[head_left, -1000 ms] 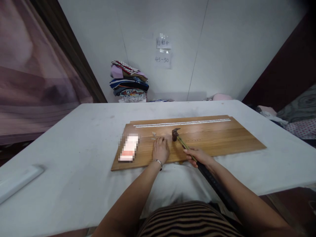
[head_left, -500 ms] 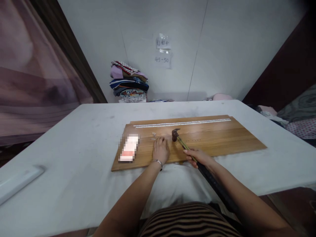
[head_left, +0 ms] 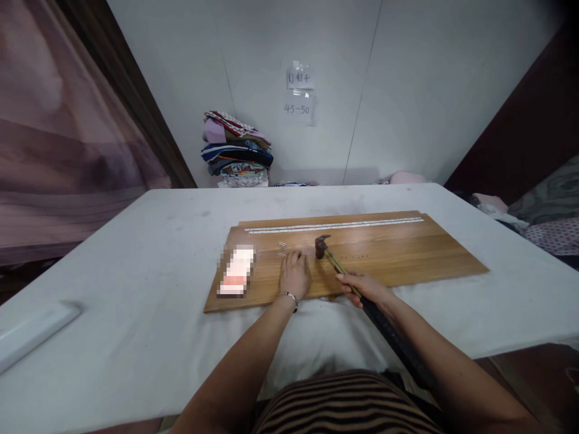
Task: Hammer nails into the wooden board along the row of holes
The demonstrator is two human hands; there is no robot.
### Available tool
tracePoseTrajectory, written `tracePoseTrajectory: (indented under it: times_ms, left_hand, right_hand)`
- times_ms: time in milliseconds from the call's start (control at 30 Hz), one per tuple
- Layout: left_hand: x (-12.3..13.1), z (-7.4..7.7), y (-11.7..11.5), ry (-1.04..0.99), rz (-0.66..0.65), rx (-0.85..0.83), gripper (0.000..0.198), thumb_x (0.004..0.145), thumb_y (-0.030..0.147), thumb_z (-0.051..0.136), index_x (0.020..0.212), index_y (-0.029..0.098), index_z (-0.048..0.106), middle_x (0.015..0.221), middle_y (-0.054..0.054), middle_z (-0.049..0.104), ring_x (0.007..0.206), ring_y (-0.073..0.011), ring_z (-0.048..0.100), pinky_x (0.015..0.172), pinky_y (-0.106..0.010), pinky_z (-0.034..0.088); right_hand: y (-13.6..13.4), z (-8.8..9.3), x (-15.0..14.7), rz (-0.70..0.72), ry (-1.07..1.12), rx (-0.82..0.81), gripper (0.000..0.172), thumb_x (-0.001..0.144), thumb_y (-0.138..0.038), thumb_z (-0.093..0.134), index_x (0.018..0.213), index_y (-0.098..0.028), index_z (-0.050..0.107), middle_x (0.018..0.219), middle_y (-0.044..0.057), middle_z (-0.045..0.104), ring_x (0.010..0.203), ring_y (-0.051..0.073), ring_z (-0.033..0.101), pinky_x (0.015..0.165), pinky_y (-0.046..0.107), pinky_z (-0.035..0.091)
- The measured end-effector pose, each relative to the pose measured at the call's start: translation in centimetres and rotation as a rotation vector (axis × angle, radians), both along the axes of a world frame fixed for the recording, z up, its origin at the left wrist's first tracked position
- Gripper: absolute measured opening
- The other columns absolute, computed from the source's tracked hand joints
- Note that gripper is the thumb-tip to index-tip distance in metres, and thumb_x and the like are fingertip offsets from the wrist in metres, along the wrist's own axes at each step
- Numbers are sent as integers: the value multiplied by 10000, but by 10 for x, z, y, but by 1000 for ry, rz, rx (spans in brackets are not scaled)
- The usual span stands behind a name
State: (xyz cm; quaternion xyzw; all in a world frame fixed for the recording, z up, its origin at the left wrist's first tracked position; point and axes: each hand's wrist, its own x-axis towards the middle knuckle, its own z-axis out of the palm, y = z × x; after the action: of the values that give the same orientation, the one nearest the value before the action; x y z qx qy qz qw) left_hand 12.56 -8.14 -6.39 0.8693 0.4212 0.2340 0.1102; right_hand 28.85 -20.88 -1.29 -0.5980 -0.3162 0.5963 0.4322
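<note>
A claw hammer [head_left: 335, 263] with a dark, rusty head is gripped by my right hand [head_left: 362, 286] around its handle. The hammer head is over the wooden board [head_left: 407, 253], close to the right of my left hand. My left hand [head_left: 295, 274] rests palm down on the board, its fingers pointing away from me and lying on the wood. Just beyond its fingertips lie several loose thin nails [head_left: 282, 245]. To the right of the hammer, a short row of small dark dots [head_left: 359, 257] marks the board; they may be nail heads or holes.
White marked strips [head_left: 335, 225] run along the board's far edge. A blurred bright phone-like object [head_left: 237, 271] lies on its left end. The board sits on a white-covered table [head_left: 113, 271] with a white roll [head_left: 36, 331] at left. Folded clothes [head_left: 237, 150] are stacked behind.
</note>
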Motion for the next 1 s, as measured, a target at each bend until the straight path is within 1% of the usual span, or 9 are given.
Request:
tracePoseTrajectory:
  times_ms: [133, 267, 433, 567, 767, 900, 1000]
  left_hand:
    - [0, 1, 0, -1, -5, -6, 331, 887, 104, 460, 1119, 158, 690, 1261, -140, 623, 1238, -258, 512, 1120, -421, 365]
    - [-1, 3, -1, -5, -7, -16, 311, 894, 108, 461, 1092, 160, 695, 1247, -140, 628, 1217, -255, 521, 1104, -422, 381]
    - [-1, 3, -1, 0, -5, 0, 306, 900, 108, 454, 1082, 151, 696, 1218, -142, 635, 1214, -257, 525, 1105, -420, 382]
    - [-1, 2, -1, 19, 0, 0, 310, 902, 119, 458, 1107, 150, 689, 1252, -136, 626, 1229, -263, 519, 1118, -413, 375]
    - [0, 2, -1, 6, 1, -2, 301, 901, 125, 461, 1090, 156, 693, 1259, -143, 622, 1234, -260, 516, 1115, -412, 377]
    - [0, 3, -1, -8, 0, -4, 310, 893, 111, 459, 1089, 168, 692, 1244, -137, 626, 1231, -255, 517, 1119, -418, 373]
    - [0, 3, -1, -1, 3, -3, 326, 886, 107, 460, 1116, 159, 686, 1253, -139, 623, 1247, -255, 507, 1134, -417, 360]
  right_hand:
    - [0, 0, 1, 17, -3, -10, 476, 657, -601, 737, 692, -222, 452, 478, -96, 456, 305, 42, 347, 296, 197, 294]
    - [0, 4, 0, 6, 1, -9, 461, 673, -578, 733, 676, -222, 440, 471, -97, 439, 307, 40, 346, 293, 198, 277]
    - [0, 6, -4, -18, 39, -13, 446, 657, -541, 766, 750, -215, 478, 517, -103, 471, 317, 38, 361, 293, 198, 276]
    - [0, 4, -2, -5, 27, -5, 475, 640, -571, 762, 711, -221, 449, 499, -105, 456, 312, 36, 351, 294, 200, 274]
    - [0, -1, 3, 36, -28, -7, 472, 677, -614, 711, 678, -226, 441, 452, -96, 443, 304, 45, 343, 302, 201, 279]
    - [1, -4, 4, 48, -30, 2, 483, 674, -622, 709, 663, -226, 434, 457, -92, 439, 314, 49, 350, 306, 207, 283]
    - [1, -3, 2, 48, -17, 7, 493, 658, -627, 724, 672, -223, 441, 474, -93, 445, 316, 47, 350, 307, 209, 285]
